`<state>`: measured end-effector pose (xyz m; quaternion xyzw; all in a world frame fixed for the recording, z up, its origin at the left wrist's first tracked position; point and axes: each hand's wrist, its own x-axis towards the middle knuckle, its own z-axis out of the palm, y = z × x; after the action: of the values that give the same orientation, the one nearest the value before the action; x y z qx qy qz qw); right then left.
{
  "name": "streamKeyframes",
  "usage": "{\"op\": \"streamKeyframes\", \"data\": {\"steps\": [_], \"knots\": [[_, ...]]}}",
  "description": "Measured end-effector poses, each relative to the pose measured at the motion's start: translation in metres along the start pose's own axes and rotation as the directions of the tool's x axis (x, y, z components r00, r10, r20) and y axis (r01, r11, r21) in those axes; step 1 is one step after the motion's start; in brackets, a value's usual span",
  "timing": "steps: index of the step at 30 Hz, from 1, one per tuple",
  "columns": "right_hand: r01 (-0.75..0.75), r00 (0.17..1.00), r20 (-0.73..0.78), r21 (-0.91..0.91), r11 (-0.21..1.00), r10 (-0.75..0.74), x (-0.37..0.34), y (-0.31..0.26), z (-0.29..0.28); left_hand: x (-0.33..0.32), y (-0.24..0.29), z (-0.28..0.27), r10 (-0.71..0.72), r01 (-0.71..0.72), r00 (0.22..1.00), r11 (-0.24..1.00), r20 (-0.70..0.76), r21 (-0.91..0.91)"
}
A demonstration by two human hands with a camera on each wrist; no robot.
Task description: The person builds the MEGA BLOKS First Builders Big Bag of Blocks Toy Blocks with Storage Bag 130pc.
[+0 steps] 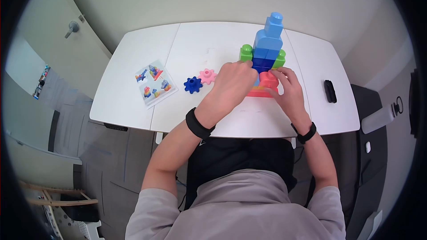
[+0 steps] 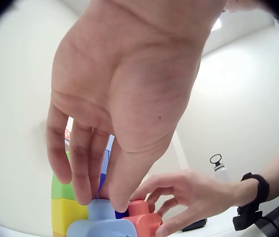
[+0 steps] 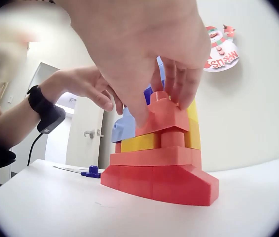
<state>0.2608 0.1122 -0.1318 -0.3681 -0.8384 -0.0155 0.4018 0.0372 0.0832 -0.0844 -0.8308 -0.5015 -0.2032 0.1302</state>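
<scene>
A tall block build stands on the table, with light blue blocks point(image 1: 268, 40) at the top and a red base point(image 3: 169, 182). My left hand point(image 1: 233, 80) is at its near left; in the left wrist view its thumb and fingertips pinch the stud of a light blue block point(image 2: 102, 228). My right hand point(image 1: 291, 93) grips a red block point(image 3: 171, 118) beside it, thumb on the near side and fingers around the other. Yellow blocks point(image 3: 142, 143) lie between that block and the base. Green blocks point(image 1: 246, 54) flank the dark blue middle.
A blue gear point(image 1: 193, 85) and a pink gear point(image 1: 207, 76) lie left of the build. Farther left is a picture sheet point(image 1: 155, 84). A black object point(image 1: 330, 91) rests on the table's right part, and a bottle point(image 1: 378, 119) is beyond the right edge.
</scene>
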Motion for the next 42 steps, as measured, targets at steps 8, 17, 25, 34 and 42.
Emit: {"op": "streamKeyframes", "data": {"steps": [8, 17, 25, 34, 42], "knots": [[0.064, 0.997, -0.03, -0.035, 0.997, -0.065, 0.01, -0.009, -0.021, -0.006, -0.045, -0.042, -0.152, 0.164, 0.983, 0.98, 0.106, -0.116], [0.099, 0.992, -0.074, -0.039, 0.994, -0.102, 0.015, -0.003, -0.026, -0.033, -0.131, -0.009, -0.546, 0.542, 0.664, 0.822, 0.511, 0.174], [-0.076, 0.991, -0.102, 0.082, 0.994, 0.084, 0.018, 0.012, -0.02, -0.047, -0.163, 0.037, -0.589, 0.595, 0.565, 0.776, 0.577, 0.21], [-0.324, 0.946, 0.096, 0.298, 0.898, 0.309, 0.017, 0.036, -0.006, -0.047, -0.165, -0.01, -0.298, 0.492, 0.837, 0.777, 0.46, -0.392], [-0.497, 0.84, 0.46, 0.44, 0.748, 0.288, 0.011, 0.053, 0.007, -0.021, -0.113, -0.015, 0.001, 0.42, 0.84, 0.631, 0.542, -0.652]]}}
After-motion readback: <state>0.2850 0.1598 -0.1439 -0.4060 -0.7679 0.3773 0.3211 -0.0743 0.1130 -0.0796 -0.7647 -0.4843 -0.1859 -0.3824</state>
